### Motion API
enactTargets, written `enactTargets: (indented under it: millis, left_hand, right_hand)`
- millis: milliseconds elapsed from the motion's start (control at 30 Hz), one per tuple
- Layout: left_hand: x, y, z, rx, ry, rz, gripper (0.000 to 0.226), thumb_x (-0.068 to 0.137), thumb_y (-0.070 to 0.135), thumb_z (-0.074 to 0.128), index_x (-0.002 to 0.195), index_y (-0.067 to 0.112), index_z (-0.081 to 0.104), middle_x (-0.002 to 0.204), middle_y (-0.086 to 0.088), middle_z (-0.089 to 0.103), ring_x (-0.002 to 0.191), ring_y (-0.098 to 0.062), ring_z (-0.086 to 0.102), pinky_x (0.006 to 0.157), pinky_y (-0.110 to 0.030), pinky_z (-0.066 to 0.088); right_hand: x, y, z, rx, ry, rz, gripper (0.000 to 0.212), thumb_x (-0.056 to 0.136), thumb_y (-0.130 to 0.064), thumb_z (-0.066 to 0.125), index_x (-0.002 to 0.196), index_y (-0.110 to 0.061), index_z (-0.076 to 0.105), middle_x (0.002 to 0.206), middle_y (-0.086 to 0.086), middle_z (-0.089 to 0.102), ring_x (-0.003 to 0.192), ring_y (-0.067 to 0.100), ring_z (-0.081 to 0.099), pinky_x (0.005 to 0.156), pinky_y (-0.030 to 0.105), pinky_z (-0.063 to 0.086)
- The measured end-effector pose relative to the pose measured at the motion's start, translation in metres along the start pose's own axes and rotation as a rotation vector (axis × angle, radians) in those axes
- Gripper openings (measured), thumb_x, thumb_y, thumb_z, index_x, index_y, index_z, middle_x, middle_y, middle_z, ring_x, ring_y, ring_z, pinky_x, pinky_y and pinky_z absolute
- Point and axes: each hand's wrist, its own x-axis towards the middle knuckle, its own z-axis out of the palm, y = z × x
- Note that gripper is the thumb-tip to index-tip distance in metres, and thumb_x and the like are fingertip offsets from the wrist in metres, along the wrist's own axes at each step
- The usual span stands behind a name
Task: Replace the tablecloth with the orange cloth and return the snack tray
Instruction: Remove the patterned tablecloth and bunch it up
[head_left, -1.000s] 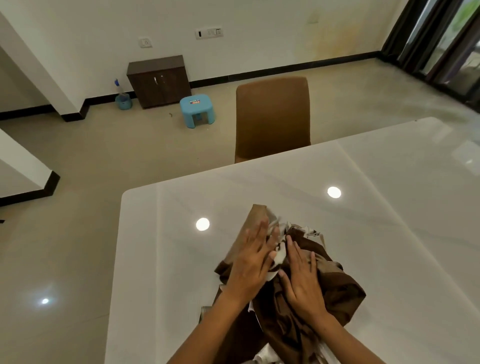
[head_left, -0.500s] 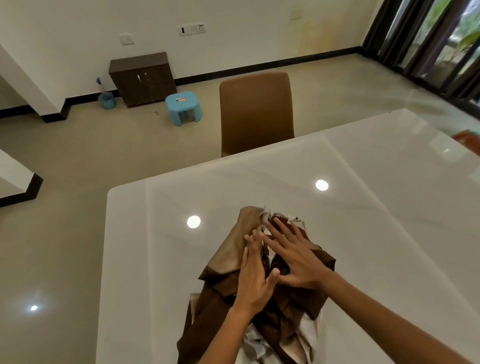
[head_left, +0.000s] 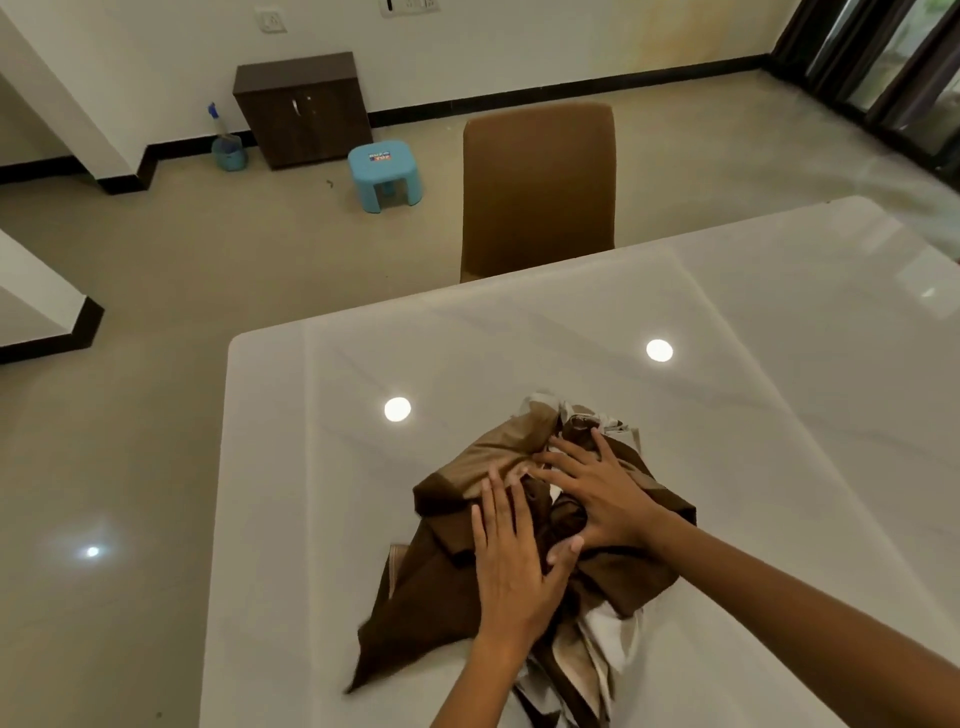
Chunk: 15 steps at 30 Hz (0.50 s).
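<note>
A bunched brown, tan and white tablecloth (head_left: 447, 582) lies in a heap on the glossy white table (head_left: 753, 415), close to its near edge. My left hand (head_left: 511, 556) lies flat on the heap's middle with fingers straight. My right hand (head_left: 602, 488) presses on the upper right of the heap, fingers spread, its thumb by my left hand. No orange cloth or snack tray shows in the head view.
A brown chair (head_left: 537, 187) is tucked at the table's far side. On the floor beyond are a blue plastic stool (head_left: 384, 174), a dark wooden cabinet (head_left: 301, 106) and a spray bottle in a small bucket (head_left: 226, 143). Dark curtains (head_left: 883, 62) hang at the right.
My right hand swung from the heap's lower right to its upper part, the arm now reaching in from the right. My left hand slid nearer along the heap. The cloth is pressed flatter.
</note>
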Motion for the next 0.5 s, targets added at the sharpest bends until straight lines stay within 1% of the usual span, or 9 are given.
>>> enactTargets:
  millis: [67,133,200,267,333,367,433,500]
  left_hand:
    - [-0.009,-0.010,-0.004,0.054,-0.035,0.093,0.104,0.080,0.084,0.023,0.151,0.013,-0.001,0.159,-0.008,-0.008,0.146,-0.019,-0.014,0.117,-0.035,-0.012]
    - [-0.021,-0.021,-0.007,0.089,-0.065,0.191,0.114,0.073,0.088,0.034,0.152,0.011,0.003,0.159,-0.011,-0.006,0.147,-0.023,-0.009,0.118,-0.037,-0.009]
    - [-0.035,-0.031,-0.008,0.117,-0.083,0.278,0.120,0.068,0.089,0.040,0.152,0.012,0.002,0.160,-0.010,-0.007,0.147,-0.025,-0.005,0.118,-0.039,-0.006]
    - [-0.049,-0.038,-0.008,0.134,-0.077,0.304,0.120,0.067,0.090,0.041,0.152,0.013,0.004,0.160,-0.010,-0.005,0.147,-0.026,-0.001,0.120,-0.045,0.000]
    - [-0.064,-0.042,-0.009,0.156,-0.065,0.239,0.114,0.071,0.088,0.039,0.152,0.012,0.010,0.160,-0.013,0.001,0.147,-0.027,0.003,0.117,-0.049,0.005]
    - [-0.072,-0.043,-0.008,0.160,-0.060,0.176,0.112,0.072,0.087,0.037,0.151,0.011,0.013,0.159,-0.015,0.004,0.147,-0.028,0.005,0.118,-0.048,0.005]
    - [-0.090,-0.041,-0.006,0.170,-0.066,0.042,0.113,0.072,0.088,0.033,0.150,0.009,0.015,0.158,-0.019,0.007,0.146,-0.031,0.007,0.118,-0.045,-0.003]
    - [-0.105,-0.039,0.001,0.200,-0.105,-0.037,0.116,0.070,0.090,0.030,0.150,0.007,0.014,0.156,-0.022,0.011,0.145,-0.033,0.008,0.116,-0.044,-0.006]
  right_hand:
    - [-0.009,-0.005,0.002,0.033,0.072,0.099,0.104,0.060,-0.094,0.038,0.143,-0.033,0.032,0.149,-0.003,0.037,0.144,0.020,0.020,0.114,0.060,-0.005]
    - [-0.021,-0.013,0.006,0.054,0.152,0.203,0.106,0.058,-0.095,0.041,0.139,-0.027,0.042,0.144,-0.002,0.045,0.141,0.022,0.029,0.113,0.058,-0.004]
    - [-0.033,-0.023,0.010,0.067,0.210,0.312,0.106,0.058,-0.095,0.040,0.136,-0.024,0.047,0.142,-0.001,0.048,0.139,0.024,0.034,0.113,0.059,-0.001]
    - [-0.045,-0.033,0.015,0.074,0.241,0.413,0.106,0.059,-0.094,0.039,0.134,-0.022,0.049,0.141,0.000,0.049,0.137,0.024,0.036,0.112,0.060,0.003]
    - [-0.054,-0.042,0.017,0.074,0.255,0.490,0.104,0.060,-0.093,0.039,0.131,-0.020,0.053,0.139,0.003,0.051,0.135,0.026,0.039,0.111,0.063,0.008]
    - [-0.057,-0.046,0.017,0.072,0.264,0.522,0.103,0.060,-0.093,0.038,0.129,-0.018,0.054,0.137,0.004,0.053,0.134,0.027,0.041,0.110,0.064,0.011]
    - [-0.061,-0.052,0.018,0.069,0.279,0.581,0.102,0.061,-0.092,0.035,0.127,-0.017,0.056,0.136,0.007,0.054,0.133,0.028,0.042,0.110,0.065,0.013]
    - [-0.065,-0.057,0.019,0.074,0.287,0.626,0.104,0.061,-0.093,0.033,0.127,-0.017,0.056,0.137,0.008,0.052,0.134,0.028,0.040,0.111,0.064,0.011]
